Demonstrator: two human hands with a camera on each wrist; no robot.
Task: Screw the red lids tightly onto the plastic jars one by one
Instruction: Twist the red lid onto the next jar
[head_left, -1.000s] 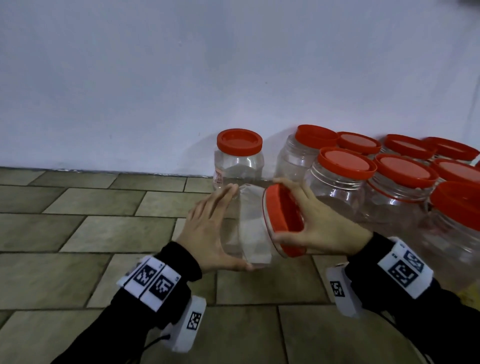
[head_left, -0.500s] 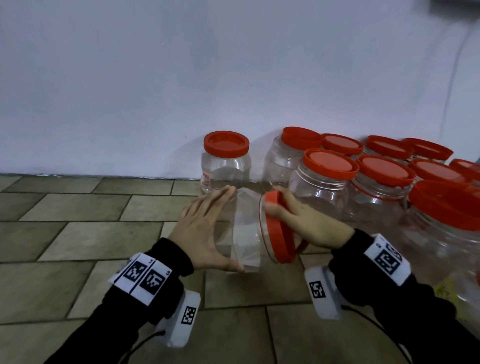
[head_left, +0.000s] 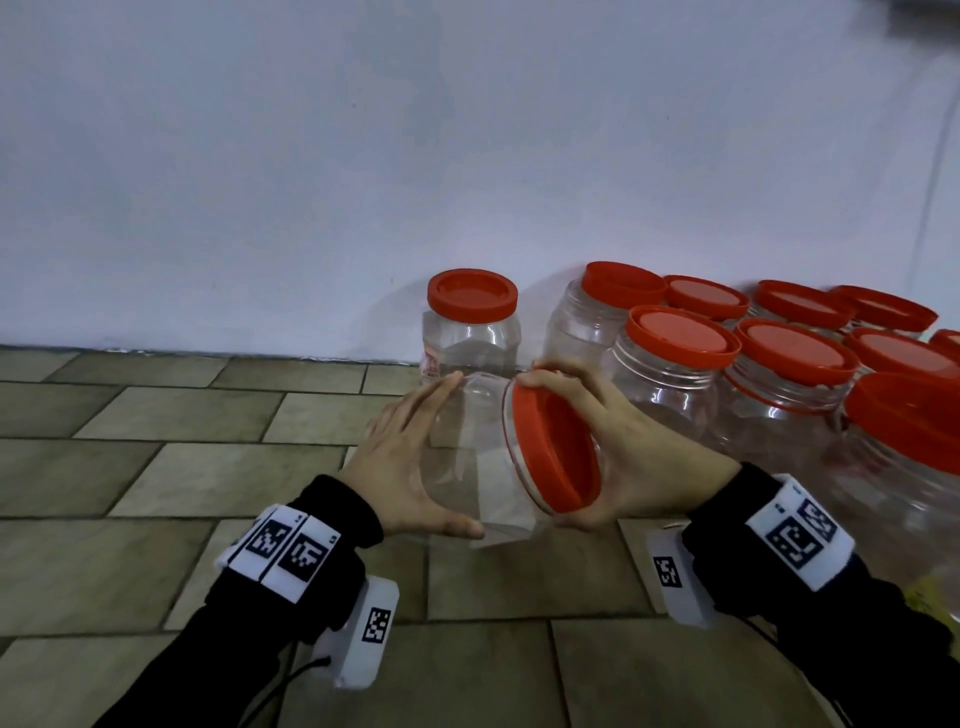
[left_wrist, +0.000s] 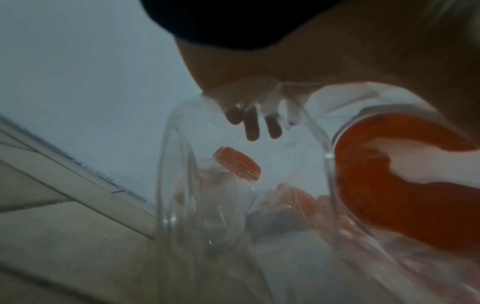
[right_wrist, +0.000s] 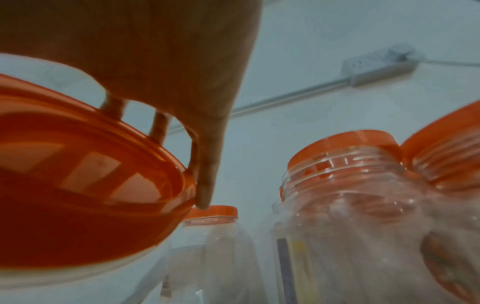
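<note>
Head view: my left hand (head_left: 402, 457) cups base of clear plastic jar (head_left: 470, 462), fingers straight, thumb under; jar held sideways above tiled floor (head_left: 156, 467). My right hand (head_left: 631, 457) curls round red lid (head_left: 553, 452) on jar mouth. Capped jars (head_left: 670, 384) by wall (head_left: 363, 156), right.

Left wrist: fingers (left_wrist: 250, 125) seen through jar wall, flat against it.

Right wrist: fingertips (right_wrist: 205, 197) hook lid rim (right_wrist: 91, 164).
</note>
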